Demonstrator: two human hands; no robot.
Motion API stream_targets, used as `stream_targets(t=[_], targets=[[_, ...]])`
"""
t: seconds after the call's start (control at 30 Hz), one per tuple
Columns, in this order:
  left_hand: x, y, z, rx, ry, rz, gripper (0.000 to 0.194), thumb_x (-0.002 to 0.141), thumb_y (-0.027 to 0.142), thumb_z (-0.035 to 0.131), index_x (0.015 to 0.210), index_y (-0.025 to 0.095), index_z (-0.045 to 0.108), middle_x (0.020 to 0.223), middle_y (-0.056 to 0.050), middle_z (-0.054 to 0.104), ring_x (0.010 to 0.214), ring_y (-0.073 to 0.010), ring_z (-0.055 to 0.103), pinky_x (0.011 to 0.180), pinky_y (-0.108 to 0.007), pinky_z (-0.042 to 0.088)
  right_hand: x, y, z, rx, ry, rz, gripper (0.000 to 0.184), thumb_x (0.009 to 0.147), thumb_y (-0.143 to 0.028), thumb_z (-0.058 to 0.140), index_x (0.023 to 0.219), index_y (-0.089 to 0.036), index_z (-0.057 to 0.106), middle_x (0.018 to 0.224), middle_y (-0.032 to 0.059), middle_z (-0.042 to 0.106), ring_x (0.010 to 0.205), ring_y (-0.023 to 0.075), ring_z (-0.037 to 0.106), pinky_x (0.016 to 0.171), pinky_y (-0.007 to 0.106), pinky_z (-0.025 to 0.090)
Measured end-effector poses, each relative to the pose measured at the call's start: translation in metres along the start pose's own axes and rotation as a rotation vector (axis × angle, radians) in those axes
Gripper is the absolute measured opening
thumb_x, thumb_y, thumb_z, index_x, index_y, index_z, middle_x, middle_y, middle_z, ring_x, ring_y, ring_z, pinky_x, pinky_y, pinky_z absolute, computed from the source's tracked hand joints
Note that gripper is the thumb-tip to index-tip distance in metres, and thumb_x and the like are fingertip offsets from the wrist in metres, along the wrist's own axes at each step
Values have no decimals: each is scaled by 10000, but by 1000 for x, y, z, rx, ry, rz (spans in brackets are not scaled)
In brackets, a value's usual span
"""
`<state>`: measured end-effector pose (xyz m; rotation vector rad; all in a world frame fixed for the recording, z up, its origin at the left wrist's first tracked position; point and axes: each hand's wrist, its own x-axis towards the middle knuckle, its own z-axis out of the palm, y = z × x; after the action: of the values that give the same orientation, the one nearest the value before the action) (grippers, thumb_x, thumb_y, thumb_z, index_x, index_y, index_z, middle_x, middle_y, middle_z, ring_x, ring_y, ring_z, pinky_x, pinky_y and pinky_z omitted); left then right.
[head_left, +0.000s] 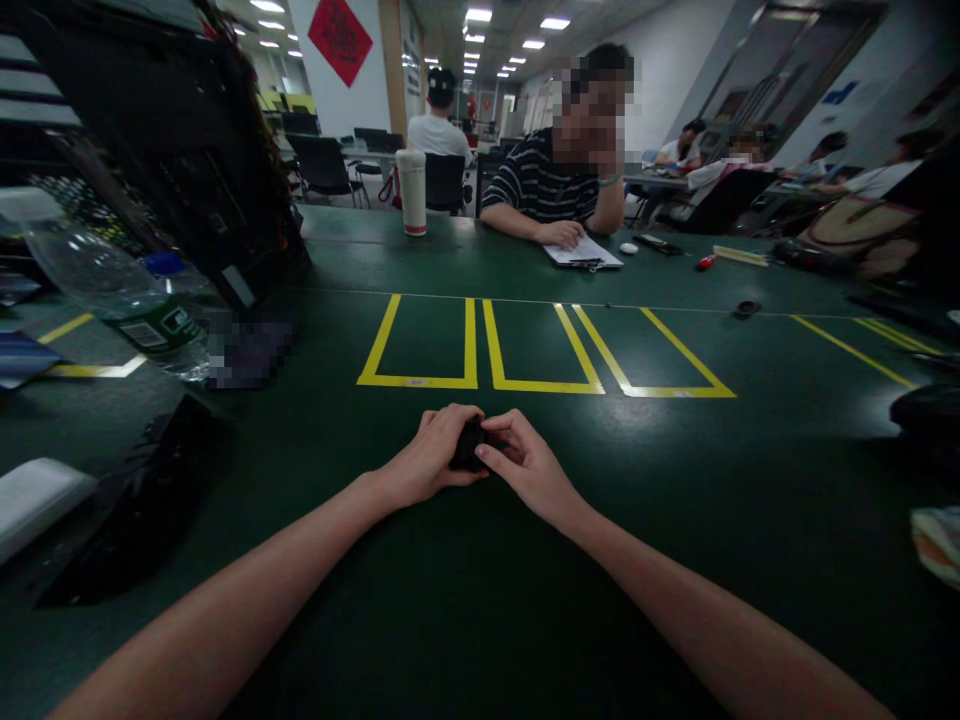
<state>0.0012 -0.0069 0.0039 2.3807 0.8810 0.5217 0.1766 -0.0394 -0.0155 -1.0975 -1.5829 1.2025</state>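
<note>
Between my two hands is a small black object point(468, 446), low over the green table point(525, 560); its kind cannot be made out. My left hand point(431, 452) is wrapped round its left side, thumb below and fingers over the top. From the right, my right hand point(523, 460) pinches at the object's edge with thumb and forefinger. Much of the object is hidden behind the fingers. Just beyond the hands, yellow tape outlines point(547, 386) mark the tabletop.
To the left are a clear plastic bottle point(112, 280), a tall black device point(195, 170), a dark part point(135, 500) and a white object point(41, 500). Across the table a person point(555, 180) sits by a clipboard point(583, 253). A tall cup point(412, 192) and a black ring-like item point(746, 310) stand farther off.
</note>
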Motion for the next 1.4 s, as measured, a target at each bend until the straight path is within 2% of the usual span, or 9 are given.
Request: stream_targets(t=[0.13,0.23,0.43,0.6,0.77,0.97,1.13,1.23,1.4], targets=[[-1,1,-1,-4,-3,7,545,762,238,632,1186,242,289,1159,-81,437,1034,-266,464,857,-434,376,0,2,0,6,-25,55,236,827,-261,528,1054,-224,473,1025,31,545,980,173,548,826,362,488],[-1,2,-2,-9,0,4,538,758,215,631,1180,250,298,1163,-79,440,1030,-267,469,857,-436,371,-2,1,0,13,-64,22,217,821,-248,536,1030,-233,479,1014,23,545,966,172,553,816,358,496],[0,2,-1,7,17,22,525,760,234,640,1173,213,316,1149,-88,449,1036,-250,462,885,-418,366,1,2,1,44,9,-29,144,812,-234,538,953,-238,510,1043,20,508,1008,179,536,801,331,504],[-1,2,-1,15,12,20,543,768,246,633,1192,221,296,1169,-87,439,1056,-254,455,891,-422,366,2,-1,0,23,-22,64,274,819,-256,539,1082,-234,464,1085,39,532,1027,186,531,854,374,479],[-2,3,-1,11,18,4,525,753,199,640,1167,224,319,1154,-80,449,1032,-246,462,880,-414,373,-4,-5,1,-11,-71,23,223,842,-248,504,1063,-241,474,1055,29,541,996,180,543,836,364,481],[-1,3,-2,8,15,14,517,756,222,643,1165,219,326,1141,-75,459,1032,-239,461,882,-403,370,-1,4,3,-33,41,-47,153,814,-228,534,966,-228,519,1046,28,500,989,180,527,806,332,485],[-1,2,-1,4,15,8,525,757,211,642,1171,225,320,1150,-71,461,1049,-237,461,898,-410,360,2,0,2,19,0,44,262,811,-240,548,1060,-224,467,1058,36,541,1008,186,533,828,349,483],[-1,3,-1,-6,17,4,522,755,213,642,1170,236,327,1150,-67,461,1052,-243,465,894,-416,362,-2,-8,1,-14,-59,82,224,839,-265,507,1058,-223,480,1033,38,554,964,190,556,810,367,493],[-1,4,-2,-21,16,-6,516,754,197,637,1163,239,326,1143,-66,460,1038,-242,468,882,-415,373,-5,-7,2,-54,-23,13,184,832,-241,515,1015,-237,497,1048,29,528,978,191,540,825,370,481]])
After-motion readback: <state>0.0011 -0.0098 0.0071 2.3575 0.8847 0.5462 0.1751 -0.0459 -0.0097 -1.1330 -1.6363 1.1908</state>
